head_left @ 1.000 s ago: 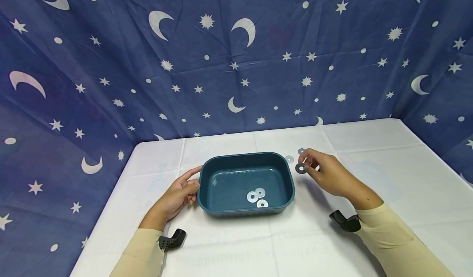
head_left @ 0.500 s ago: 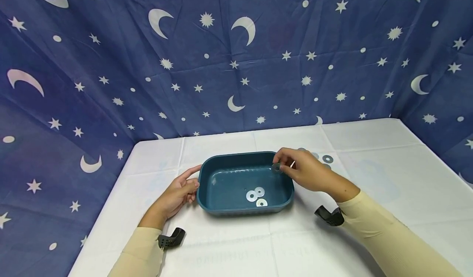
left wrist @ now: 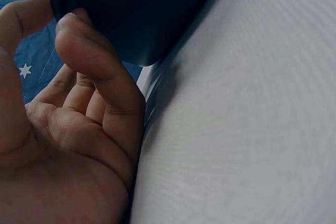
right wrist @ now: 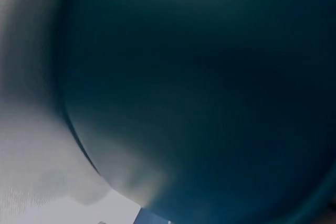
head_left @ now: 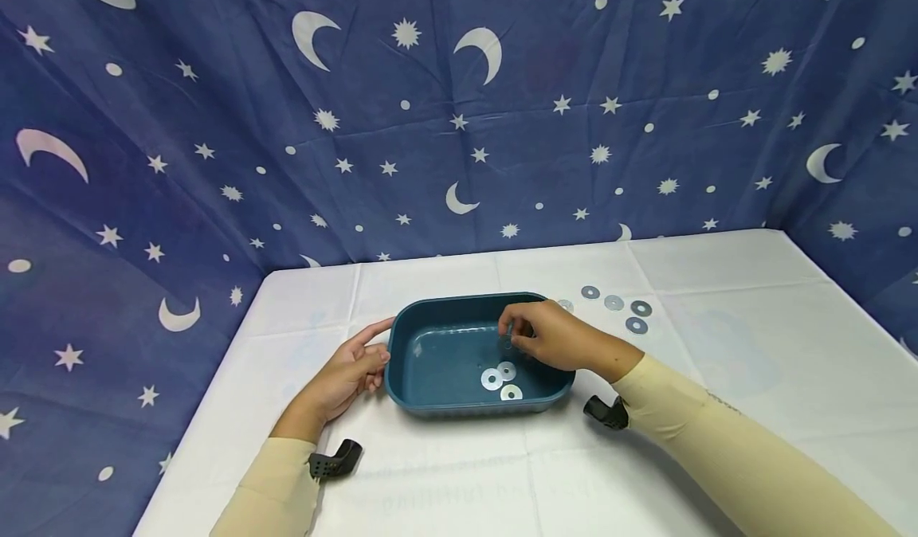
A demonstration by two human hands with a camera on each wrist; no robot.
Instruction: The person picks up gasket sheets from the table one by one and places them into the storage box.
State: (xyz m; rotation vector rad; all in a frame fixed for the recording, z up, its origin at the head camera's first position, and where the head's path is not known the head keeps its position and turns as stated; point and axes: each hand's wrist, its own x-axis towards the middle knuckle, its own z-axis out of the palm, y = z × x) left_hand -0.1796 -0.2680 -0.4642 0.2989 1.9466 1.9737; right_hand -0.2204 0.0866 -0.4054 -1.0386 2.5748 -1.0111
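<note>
A dark teal plastic tub (head_left: 430, 405) stands on the white-covered table. My left hand (head_left: 344, 382) holds its left end from outside, the index finger reaching to the far corner and the thumb at the side. In the left wrist view, the thumb (left wrist: 86, 51) lies against the tub wall. Over the tub's right half, my right hand (head_left: 552, 334) pinches a flat washer (head_left: 508, 344), faint against the dark tub. Several silvery washers lie on the tub floor, one washer (head_left: 491, 379) beside an overlapping pair member. The right wrist view shows mostly tub wall (right wrist: 184, 103).
Right of the tub, several more washers lie on the tabletop, among them a grey washer (head_left: 636, 325) and a darker washer (head_left: 641, 308). A blue curtain (head_left: 402, 162) with moons and stars encloses the table's back and sides.
My right hand has carried the washer leftward from beside the tub, across its right rim and over the inside. The loose washers on the right are now uncovered. My left hand keeps its place.
</note>
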